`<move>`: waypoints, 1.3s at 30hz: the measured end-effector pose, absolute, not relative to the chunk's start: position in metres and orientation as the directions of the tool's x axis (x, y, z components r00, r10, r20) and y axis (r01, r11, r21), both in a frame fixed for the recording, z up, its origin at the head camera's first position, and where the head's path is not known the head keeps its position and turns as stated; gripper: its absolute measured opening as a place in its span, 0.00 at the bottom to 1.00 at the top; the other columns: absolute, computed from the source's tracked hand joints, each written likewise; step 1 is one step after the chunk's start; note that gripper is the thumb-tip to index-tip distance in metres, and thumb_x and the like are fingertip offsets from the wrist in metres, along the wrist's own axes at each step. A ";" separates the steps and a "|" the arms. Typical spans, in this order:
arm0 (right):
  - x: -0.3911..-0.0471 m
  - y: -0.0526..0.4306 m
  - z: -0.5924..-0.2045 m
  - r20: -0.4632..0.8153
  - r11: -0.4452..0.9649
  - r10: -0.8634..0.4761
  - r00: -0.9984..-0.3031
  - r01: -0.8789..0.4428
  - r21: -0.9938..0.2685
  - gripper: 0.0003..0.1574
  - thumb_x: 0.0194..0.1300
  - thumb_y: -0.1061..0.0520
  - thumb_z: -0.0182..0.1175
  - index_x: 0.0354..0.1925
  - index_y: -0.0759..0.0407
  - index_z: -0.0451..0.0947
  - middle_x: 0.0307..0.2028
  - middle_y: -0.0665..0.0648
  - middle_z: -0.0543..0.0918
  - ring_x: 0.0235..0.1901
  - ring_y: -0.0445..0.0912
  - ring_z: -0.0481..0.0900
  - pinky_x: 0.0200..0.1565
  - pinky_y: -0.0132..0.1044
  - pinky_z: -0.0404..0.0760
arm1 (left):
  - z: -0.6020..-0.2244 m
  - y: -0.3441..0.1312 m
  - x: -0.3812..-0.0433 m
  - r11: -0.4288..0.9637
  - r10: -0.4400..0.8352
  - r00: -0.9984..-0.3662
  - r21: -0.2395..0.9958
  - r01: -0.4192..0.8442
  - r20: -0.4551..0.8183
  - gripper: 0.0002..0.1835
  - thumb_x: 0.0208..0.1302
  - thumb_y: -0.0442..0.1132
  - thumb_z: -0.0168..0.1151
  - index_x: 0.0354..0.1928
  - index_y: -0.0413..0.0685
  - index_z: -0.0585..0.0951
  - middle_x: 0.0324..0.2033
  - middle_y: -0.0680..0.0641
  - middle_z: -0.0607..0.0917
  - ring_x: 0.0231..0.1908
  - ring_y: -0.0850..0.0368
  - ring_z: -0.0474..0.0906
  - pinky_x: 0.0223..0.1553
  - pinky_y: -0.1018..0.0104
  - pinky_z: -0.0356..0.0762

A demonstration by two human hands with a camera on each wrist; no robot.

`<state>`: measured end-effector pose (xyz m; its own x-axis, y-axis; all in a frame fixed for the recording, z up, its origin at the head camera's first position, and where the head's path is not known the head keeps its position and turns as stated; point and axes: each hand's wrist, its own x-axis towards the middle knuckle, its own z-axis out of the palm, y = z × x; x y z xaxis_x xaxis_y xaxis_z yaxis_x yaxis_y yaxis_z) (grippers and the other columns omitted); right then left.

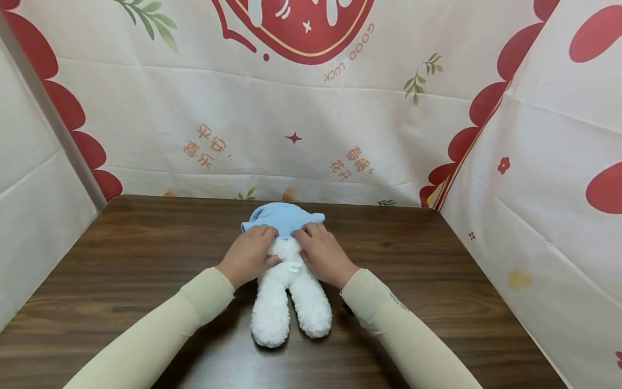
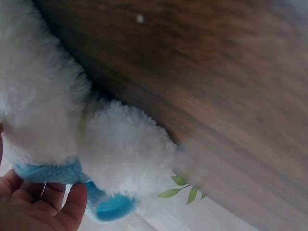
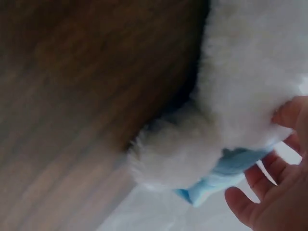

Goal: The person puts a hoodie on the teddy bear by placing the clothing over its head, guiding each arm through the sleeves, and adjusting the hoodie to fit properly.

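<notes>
"On the table (image 1: 146, 270), legs toward the person, lies the white plush toy (image 1: 283, 280), its far end under blue cloth (image 1: 279, 216), and both hands are right on it!"

"Left hand (image 1: 250, 254) at the toy's left flank, wrist angled inward, fingers (image 2: 74, 204) bent, a little apart, tips on the cloth, thumb on the fur."

"And the right hand (image 1: 326, 256)?"

"Near mirror image, opposite flank! Fingers bent and spaced, touching cloth and fur. Whether either hand actually pinches, I can't tell."

"Any lettering?"

"White tag (image 1: 293, 267) on the toy, between the hands, print too small. Beyond the toy, the backdrop (image 1: 262, 113) reads GOOD LUCK, 平安喜乐, 春暖花开. Right of the toy, the right sleeve (image 1: 403, 329) carries tiny lettering, too small for me."
</notes>
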<state>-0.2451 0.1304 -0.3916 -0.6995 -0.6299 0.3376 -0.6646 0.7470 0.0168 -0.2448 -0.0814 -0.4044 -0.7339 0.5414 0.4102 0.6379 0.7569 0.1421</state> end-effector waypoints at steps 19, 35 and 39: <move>-0.254 0.134 -0.378 0.187 0.692 -0.634 -0.751 -0.658 -0.298 0.29 0.52 0.57 0.60 0.53 0.55 0.65 0.47 0.51 0.71 0.44 0.43 0.69 0.44 0.36 0.70 | -0.393 -0.083 -0.234 0.739 0.559 -0.740 0.180 0.649 0.373 0.28 0.49 0.39 0.68 0.53 0.39 0.72 0.42 0.45 0.74 0.42 0.50 0.72 0.42 0.59 0.73; -0.256 0.129 -0.378 0.149 0.740 -0.640 -0.754 -0.657 -0.147 0.25 0.50 0.52 0.62 0.49 0.54 0.72 0.41 0.49 0.70 0.40 0.44 0.64 0.43 0.35 0.67 | -0.402 -0.078 -0.227 0.762 0.574 -0.691 0.024 0.648 0.438 0.25 0.49 0.41 0.71 0.48 0.43 0.72 0.37 0.47 0.72 0.37 0.52 0.69 0.35 0.59 0.72; -0.253 0.129 -0.382 0.205 0.750 -0.619 -0.758 -0.648 -0.134 0.16 0.49 0.54 0.62 0.39 0.51 0.72 0.36 0.49 0.64 0.37 0.44 0.59 0.38 0.35 0.64 | -0.401 -0.076 -0.226 0.765 0.567 -0.687 0.018 0.644 0.454 0.22 0.49 0.40 0.70 0.45 0.46 0.72 0.35 0.50 0.74 0.37 0.52 0.72 0.41 0.56 0.71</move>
